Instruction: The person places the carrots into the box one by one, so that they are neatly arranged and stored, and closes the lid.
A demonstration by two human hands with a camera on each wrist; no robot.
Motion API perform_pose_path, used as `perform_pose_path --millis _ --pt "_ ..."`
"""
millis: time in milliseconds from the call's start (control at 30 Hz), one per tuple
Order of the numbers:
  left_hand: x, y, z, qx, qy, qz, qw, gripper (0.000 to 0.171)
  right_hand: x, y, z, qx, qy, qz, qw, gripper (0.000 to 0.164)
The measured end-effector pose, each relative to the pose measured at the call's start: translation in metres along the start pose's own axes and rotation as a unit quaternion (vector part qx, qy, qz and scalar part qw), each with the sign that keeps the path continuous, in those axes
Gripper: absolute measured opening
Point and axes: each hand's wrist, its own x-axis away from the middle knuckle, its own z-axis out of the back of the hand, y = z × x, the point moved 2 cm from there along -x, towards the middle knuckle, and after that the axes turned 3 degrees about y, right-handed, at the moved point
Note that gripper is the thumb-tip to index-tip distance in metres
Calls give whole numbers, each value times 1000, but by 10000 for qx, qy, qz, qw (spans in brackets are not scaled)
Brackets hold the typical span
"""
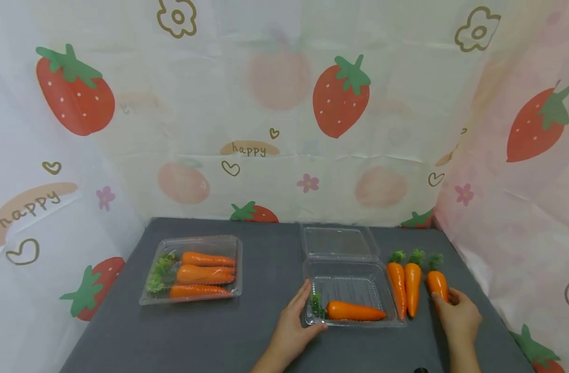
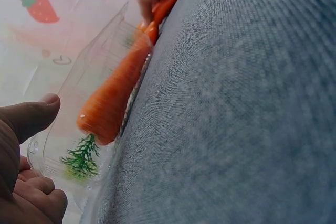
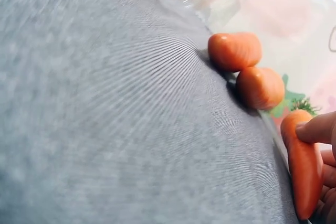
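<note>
My left hand (image 1: 293,326) holds the near left corner of an open clear plastic clamshell box (image 1: 345,280), its thumb at the front edge. In the left wrist view the fingers (image 2: 44,192) look curled beside the box. One toy carrot (image 1: 356,311) with green leaves lies inside, along the front wall. At the right, my right hand (image 1: 458,316) pinches another carrot (image 1: 437,282) between thumb and fingers; its leafy top points away from me. Its lower part is hidden by the hand in the head view but shows in the right wrist view.
Two carrots (image 1: 404,287) lie side by side between the box and my right hand. A closed clear box (image 1: 146,299) with several carrots stands at the left. The open lid (image 1: 340,242) extends toward the strawberry-printed cloth (image 1: 265,103) behind the grey table (image 1: 209,336).
</note>
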Motion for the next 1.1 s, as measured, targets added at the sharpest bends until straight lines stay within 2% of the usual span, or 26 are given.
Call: perform_pose_path --millis 167,367,500,867,1100 --pt "1 0 1 -62 33 -56 10000 97 3 1 3 -204 239 114 9994 57" --pt "1 1 1 -120 44 -8 9999 98 9 -5 8 -308 417 568 9970 52" --pt "1 0 1 -114 34 8 9999 98 13 -11 11 -284 331 758 9962 53" --pt "0 2 2 -89 20 -3 10000 96 21 -34 17 -385 -217 869 9952 58" --pt "2 3 1 -63 31 -41 10000 97 28 -54 15 -581 -526 1380 9873 57"
